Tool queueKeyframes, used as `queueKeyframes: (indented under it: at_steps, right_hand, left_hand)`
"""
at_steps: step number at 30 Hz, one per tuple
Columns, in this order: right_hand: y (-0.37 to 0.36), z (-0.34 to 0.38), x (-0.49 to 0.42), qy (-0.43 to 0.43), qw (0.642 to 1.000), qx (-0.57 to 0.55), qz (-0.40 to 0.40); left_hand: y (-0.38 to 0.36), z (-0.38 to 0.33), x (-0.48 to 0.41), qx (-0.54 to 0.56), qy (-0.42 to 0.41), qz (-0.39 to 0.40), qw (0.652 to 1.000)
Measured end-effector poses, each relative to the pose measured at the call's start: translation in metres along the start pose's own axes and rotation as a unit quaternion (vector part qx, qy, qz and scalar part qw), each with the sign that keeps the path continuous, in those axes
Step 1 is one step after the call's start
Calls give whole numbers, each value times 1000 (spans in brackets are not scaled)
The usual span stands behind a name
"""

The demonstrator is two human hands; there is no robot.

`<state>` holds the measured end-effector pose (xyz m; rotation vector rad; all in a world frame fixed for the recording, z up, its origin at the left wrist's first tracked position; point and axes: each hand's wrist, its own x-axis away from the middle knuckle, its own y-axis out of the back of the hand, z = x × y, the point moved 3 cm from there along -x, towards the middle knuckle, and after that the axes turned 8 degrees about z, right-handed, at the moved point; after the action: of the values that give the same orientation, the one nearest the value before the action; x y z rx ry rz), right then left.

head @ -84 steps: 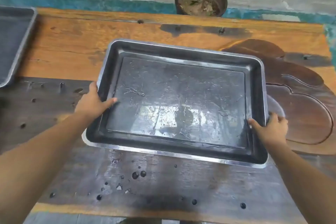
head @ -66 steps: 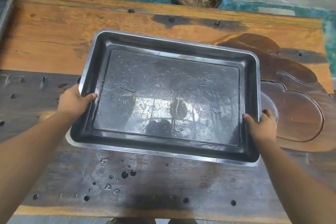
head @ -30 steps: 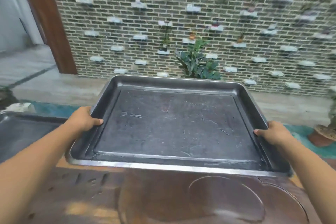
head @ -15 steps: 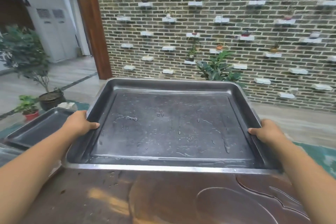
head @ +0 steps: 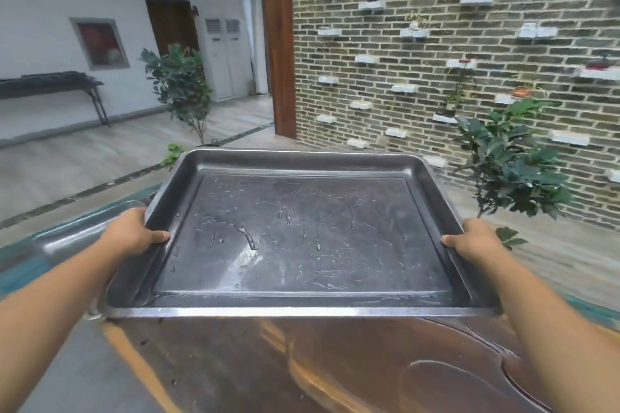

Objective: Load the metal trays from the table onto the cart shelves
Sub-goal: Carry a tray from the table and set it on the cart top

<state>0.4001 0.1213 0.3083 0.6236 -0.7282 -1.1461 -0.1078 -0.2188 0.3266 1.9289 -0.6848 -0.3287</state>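
Both hands, left [head: 129, 235] and right [head: 476, 240], grip the tray [head: 302, 238] seemingly above the table [head: 302, 372].

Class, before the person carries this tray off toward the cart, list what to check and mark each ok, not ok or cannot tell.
1. Left hand grips the metal tray at its left rim: ok.
2. Right hand grips the right rim: ok.
3. Tray lifted clear of the table: ok.
4. Tray dry: not ok, water droplets on its floor.
5. Cart shelf free: cannot tell, cart out of view.
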Motion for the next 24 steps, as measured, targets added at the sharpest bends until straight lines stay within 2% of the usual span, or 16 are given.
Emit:
queueKeyframes:
  at_steps: [12, 24]
  right_hand:
    - [-128, 156, 21, 113, 987, 24, 110]
    - [-310, 346, 99, 214, 960, 35, 175]
  left_hand:
    - [74, 179, 71, 37, 133, -68, 988]
    - [171, 405, 152, 70, 258, -130, 955]
